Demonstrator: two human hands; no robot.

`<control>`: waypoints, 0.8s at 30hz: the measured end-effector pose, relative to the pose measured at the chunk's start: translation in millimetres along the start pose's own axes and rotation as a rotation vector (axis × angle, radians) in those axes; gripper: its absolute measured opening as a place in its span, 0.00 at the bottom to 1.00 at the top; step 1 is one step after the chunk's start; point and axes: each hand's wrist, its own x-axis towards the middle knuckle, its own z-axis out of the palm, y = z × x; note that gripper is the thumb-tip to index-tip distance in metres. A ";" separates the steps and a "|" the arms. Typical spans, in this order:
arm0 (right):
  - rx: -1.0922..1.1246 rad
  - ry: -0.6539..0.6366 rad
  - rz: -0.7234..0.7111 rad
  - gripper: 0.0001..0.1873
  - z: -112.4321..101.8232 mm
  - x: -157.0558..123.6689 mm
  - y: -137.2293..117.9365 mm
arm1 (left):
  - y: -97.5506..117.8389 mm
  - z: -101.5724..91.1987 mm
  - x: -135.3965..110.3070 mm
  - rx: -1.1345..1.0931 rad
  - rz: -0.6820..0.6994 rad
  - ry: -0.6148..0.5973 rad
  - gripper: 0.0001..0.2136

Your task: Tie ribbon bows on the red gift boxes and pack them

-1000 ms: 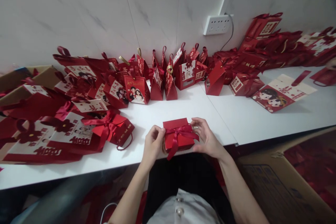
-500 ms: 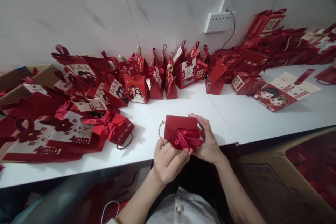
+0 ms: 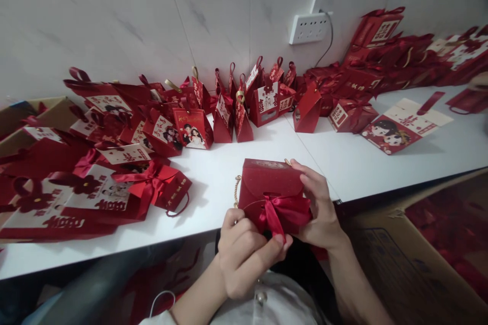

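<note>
A red gift box point(image 3: 269, 179) with a curved flap is held up just over the table's front edge, tilted so its top shows. Its pink-red ribbon bow point(image 3: 285, 208) faces me. Gold twisted cord point(image 3: 237, 190) loops out at the box's left side. My left hand point(image 3: 244, 251) is closed, with thumb and forefinger pinching a tail of the ribbon below the bow. Around the right side of the box, my right hand point(image 3: 322, 208) is wrapped, its thumb side near the upper corner.
Finished-looking red boxes with ribbon loops point(image 3: 196, 132) line the white table point(image 3: 213, 175). A bow-tied box point(image 3: 163, 185) and an illustrated box point(image 3: 400, 129) flank my hands. A cardboard carton point(image 3: 385, 259) stands lower right. Another person's hand point(image 3: 479, 80) shows at the right edge.
Both hands have brought the gift box up closer to me, and it looks larger. My left fingers have drawn the ribbon tail downward. Another person's hand has appeared at the right edge.
</note>
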 end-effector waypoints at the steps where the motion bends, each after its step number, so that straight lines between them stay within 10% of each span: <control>1: -0.012 0.004 -0.004 0.48 -0.5 0.2 -2.2 | 1.0 -0.7 1.6 -0.006 0.016 0.008 0.09; 24: -0.179 0.183 -0.049 0.36 -2.9 -0.6 -16.9 | 20.2 -7.7 37.2 0.041 0.035 -0.027 0.03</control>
